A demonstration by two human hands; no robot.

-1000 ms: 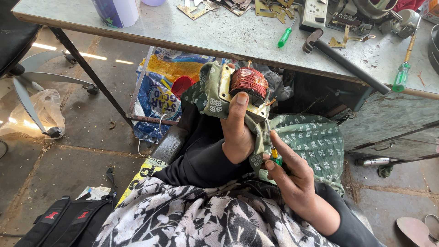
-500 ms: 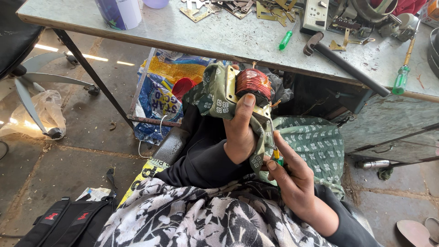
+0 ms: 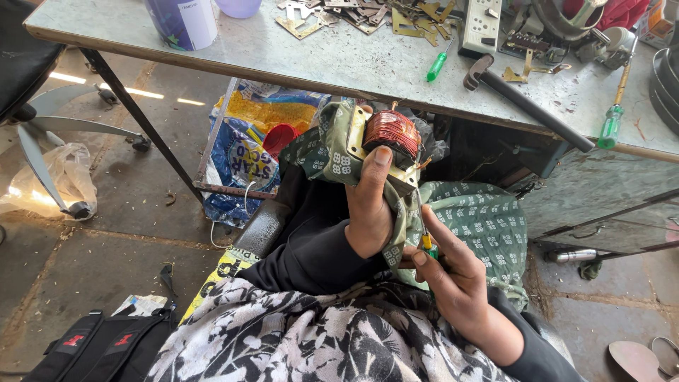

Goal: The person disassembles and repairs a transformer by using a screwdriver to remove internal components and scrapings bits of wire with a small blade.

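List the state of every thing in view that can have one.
Left hand: closed around the copper coil, holding it up.
Copper coil: wound, in a metal frame, wrapped in green cloth.
Right hand: gripping a small screwdriver, tip up towards the coil.
Hammer: lying flat on the table.
Green screwdriver: lying on the table, untouched.

Bare hands, left and right, no gloves or rings visible. Long black sleeves reaching the wrists. Black-and-white floral-patterned garment draped over the lap.
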